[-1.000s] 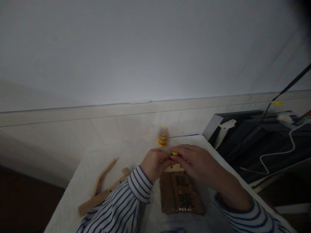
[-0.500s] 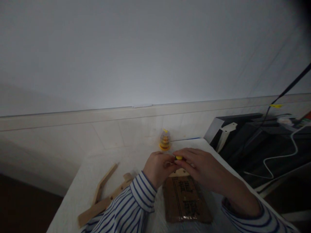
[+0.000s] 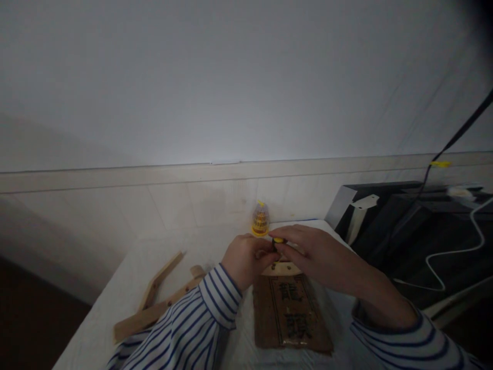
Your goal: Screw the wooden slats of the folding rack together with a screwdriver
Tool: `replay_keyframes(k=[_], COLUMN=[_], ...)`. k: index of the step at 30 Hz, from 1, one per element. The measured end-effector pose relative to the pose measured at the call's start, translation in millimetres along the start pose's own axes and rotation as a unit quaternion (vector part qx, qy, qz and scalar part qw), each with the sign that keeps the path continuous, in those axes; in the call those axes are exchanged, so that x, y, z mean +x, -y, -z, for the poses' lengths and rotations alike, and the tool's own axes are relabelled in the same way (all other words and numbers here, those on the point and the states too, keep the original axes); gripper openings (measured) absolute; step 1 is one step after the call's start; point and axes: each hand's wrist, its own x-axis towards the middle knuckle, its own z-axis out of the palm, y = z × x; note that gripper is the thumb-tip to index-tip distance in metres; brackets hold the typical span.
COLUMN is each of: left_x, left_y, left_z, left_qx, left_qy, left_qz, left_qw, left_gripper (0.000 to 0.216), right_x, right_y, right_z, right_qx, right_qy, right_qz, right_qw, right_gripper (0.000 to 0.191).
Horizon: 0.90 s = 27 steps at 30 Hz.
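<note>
My right hand [image 3: 311, 254] pinches a small screwdriver [image 3: 279, 240] with a yellow cap and a dark body; its lower part is mostly hidden by fingers. My left hand [image 3: 244, 259] meets it from the other side, thumb and fingers closed around the lower part. Just below the fingers lies a light wooden strip [image 3: 288, 268] with dark holes. It rests at the far end of a brown packet [image 3: 290, 313] bearing large dark characters. Behind my hands a clear dome-shaped bit case [image 3: 261, 220] with a yellow base stands upright.
Left of my sleeve lie pale wooden pieces [image 3: 159, 280] with holes, one partly under the arm. A white covering spreads over the table [image 3: 115, 303], which meets a panelled wall [image 3: 215, 200]. To the right stand dark panels [image 3: 404, 226] and a white cable [image 3: 442, 252].
The view has shifted slightly, and both hands appear a little higher and further left with the screwdriver. More of the wooden strip and the packet's characters shows.
</note>
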Motion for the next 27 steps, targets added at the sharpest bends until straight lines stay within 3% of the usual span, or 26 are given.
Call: replay_keyframes(k=[12, 27], left_x=[2.6, 5.2], left_y=[-8.8, -3.3], left_z=[0.7, 1.3], left_qx=[0.056, -0.021], left_qy=[0.001, -0.004], left_qz=[0.024, 0.000], left_qw=[0.998, 1.000], left_gripper=[0.011, 0.010], right_x=[1.6, 7.1], right_y=[4.4, -2.9], right_z=[4.3, 6.0], right_qx=[0.014, 0.047], right_qy=[0.010, -0.001], right_qz=[-0.018, -0.004], right_qw=[1.000, 0.999], right_gripper=[0.033, 0.027])
